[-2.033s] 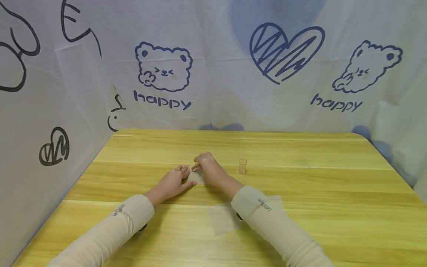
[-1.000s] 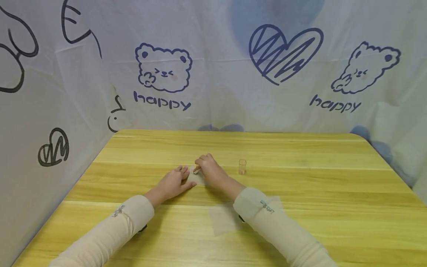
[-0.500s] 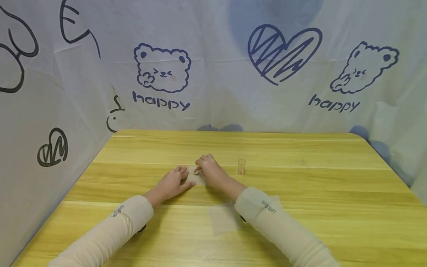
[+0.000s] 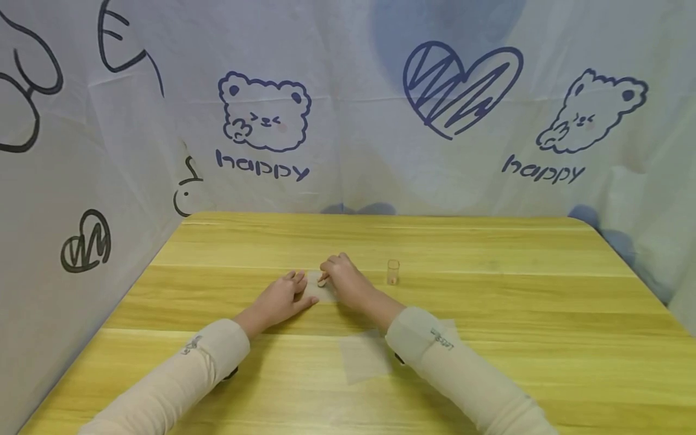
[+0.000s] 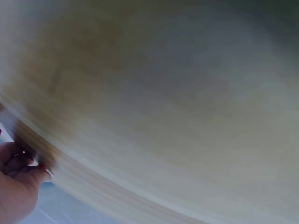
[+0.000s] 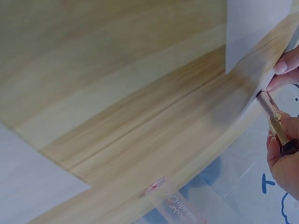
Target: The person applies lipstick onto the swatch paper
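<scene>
My left hand (image 4: 280, 299) rests on the wooden table, fingers and thumb spread at the left edge of a small white paper (image 4: 326, 294). My right hand (image 4: 349, 283) pinches a slim gold-and-rose metallic stick (image 4: 323, 281), its lower end against the paper. In the right wrist view the stick shows a small round piece on its side and a dark part near the fingers; its exact kind is unclear. To the right of the right hand stands a clear pinkish plastic case (image 4: 393, 273), with lettering visible on it in the right wrist view.
Another thin whitish sheet (image 4: 367, 357) lies nearer the person, partly under the right forearm. The wooden table (image 4: 516, 302) reaches back to a white cloth (image 4: 348, 121) printed with bears and hearts, which also rises on the left.
My right hand and the stick have slid a little to the right and toward the person across the paper. The left hand keeps its place.
</scene>
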A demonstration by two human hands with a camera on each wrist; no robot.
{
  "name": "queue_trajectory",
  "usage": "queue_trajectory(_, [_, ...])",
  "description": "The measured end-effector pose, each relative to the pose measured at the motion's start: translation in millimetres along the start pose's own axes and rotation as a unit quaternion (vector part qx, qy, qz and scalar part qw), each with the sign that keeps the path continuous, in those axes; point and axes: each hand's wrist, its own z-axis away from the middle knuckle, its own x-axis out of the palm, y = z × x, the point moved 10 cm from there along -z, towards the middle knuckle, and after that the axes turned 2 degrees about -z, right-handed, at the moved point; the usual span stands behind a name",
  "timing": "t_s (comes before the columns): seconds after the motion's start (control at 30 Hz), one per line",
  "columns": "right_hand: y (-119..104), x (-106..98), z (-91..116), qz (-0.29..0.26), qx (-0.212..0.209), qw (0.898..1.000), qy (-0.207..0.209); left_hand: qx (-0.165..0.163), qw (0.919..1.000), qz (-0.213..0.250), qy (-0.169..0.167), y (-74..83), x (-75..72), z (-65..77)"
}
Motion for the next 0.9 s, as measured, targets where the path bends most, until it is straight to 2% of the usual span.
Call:
queue_trajectory(0.53, [1.5, -1.8, 5.8, -0.027, 0.002, 1.000, -0.001, -0.004, 1.0000, 0.000, -0.004, -0.2, 0.5, -0.4])
queue_trajectory(0.9, [2.7, -2.3, 8.4, -0.025, 0.009, 1.000, -0.007, -0.012, 0.9999, 0.001, -0.011, -2.1, 1.7, -0.6])
